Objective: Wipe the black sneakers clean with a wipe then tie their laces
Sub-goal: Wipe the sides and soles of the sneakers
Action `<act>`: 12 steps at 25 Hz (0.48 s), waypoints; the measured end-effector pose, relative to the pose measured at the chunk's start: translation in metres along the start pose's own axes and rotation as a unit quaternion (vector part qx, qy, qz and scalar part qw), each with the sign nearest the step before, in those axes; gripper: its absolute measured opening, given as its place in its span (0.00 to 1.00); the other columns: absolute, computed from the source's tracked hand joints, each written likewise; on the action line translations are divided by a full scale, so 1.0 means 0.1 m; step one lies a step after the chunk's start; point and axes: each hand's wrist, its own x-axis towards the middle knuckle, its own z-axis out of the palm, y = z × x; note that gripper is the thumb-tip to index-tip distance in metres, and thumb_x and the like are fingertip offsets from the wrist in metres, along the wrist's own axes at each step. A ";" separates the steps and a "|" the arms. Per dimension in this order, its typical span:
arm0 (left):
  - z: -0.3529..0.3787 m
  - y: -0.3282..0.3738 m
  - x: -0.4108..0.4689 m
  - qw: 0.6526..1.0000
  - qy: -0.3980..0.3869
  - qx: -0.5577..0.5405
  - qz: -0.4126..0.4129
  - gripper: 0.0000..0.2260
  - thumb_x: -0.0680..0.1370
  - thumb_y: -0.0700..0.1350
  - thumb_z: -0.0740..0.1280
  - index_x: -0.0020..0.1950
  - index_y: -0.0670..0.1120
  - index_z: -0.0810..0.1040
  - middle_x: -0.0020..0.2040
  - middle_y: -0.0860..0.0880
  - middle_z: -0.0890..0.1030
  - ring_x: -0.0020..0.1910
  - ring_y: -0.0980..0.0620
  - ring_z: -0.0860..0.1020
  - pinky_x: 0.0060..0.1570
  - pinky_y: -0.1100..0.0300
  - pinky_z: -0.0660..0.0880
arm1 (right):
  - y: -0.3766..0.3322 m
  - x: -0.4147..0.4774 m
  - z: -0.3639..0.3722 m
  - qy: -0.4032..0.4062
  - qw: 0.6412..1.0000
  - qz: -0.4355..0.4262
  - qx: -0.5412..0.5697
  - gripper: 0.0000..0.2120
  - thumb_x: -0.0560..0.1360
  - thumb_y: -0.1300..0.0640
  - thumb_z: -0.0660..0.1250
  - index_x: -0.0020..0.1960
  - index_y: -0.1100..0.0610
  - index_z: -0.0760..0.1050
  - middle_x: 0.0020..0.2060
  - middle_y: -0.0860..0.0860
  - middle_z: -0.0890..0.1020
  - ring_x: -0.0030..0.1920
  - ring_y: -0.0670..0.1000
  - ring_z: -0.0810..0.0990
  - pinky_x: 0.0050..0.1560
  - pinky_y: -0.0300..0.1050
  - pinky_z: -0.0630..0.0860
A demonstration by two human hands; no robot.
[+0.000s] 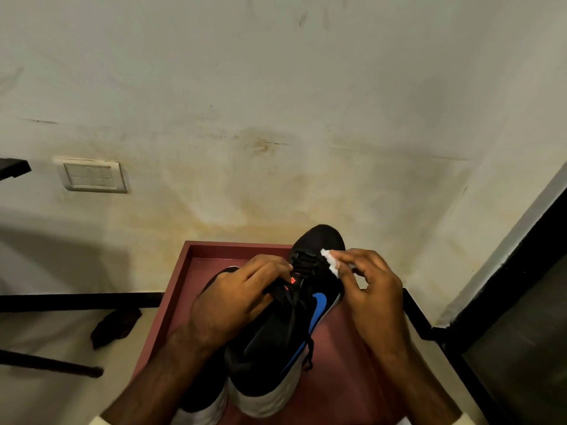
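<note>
Sneaker [294,326] black, blue swoosh, white sole | left hand [233,299] fingers grip tongue | right hand [371,289] fingers pinch wipe [329,260]

Far end of bench: the raised rim of the red bench [233,247] and the stained wall [276,133] just behind it close off any reach forward.
Centre: two black sneakers [285,342] side by side fill the middle strip, toes toward the wall.
Over the sneakers: the left hand [236,302] lies across the laces; the right hand [368,289] with a white wipe [329,260] sits at the toe.
Right strip: bare bench surface beside the right sneaker, bounded by a black frame [429,326].
Left strip: narrow bare band at the far left corner.
Left of bench: open floor with a dark rag [115,328] and a black bar [52,366].
</note>
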 end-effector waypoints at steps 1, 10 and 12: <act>0.01 0.01 0.00 1.000 -0.007 0.012 0.006 0.15 0.77 0.49 0.64 0.64 0.53 0.73 0.63 0.58 0.76 0.52 0.59 0.82 0.37 0.66 0.83 | 0.04 0.02 0.00 0.019 1.000 0.021 -0.008 0.12 0.81 0.61 0.71 0.59 0.47 0.85 0.55 0.44 0.83 0.56 0.45 0.83 0.54 0.31 0.79; -0.07 -0.05 -0.03 0.993 0.034 -0.045 -0.109 0.15 0.79 0.52 0.63 0.66 0.56 0.74 0.56 0.54 0.86 0.45 0.56 0.87 0.45 0.57 0.86 | -0.01 0.01 0.01 -0.005 0.999 -0.011 0.030 0.10 0.80 0.61 0.71 0.58 0.51 0.86 0.54 0.43 0.84 0.57 0.42 0.83 0.56 0.41 0.82; -0.03 -0.05 -0.04 0.992 0.028 -0.042 -0.116 0.15 0.79 0.52 0.64 0.65 0.57 0.74 0.56 0.55 0.87 0.44 0.57 0.86 0.43 0.56 0.86 | 0.04 0.04 0.02 0.024 0.999 0.025 0.022 0.10 0.80 0.61 0.71 0.58 0.50 0.86 0.55 0.43 0.84 0.56 0.41 0.83 0.56 0.45 0.82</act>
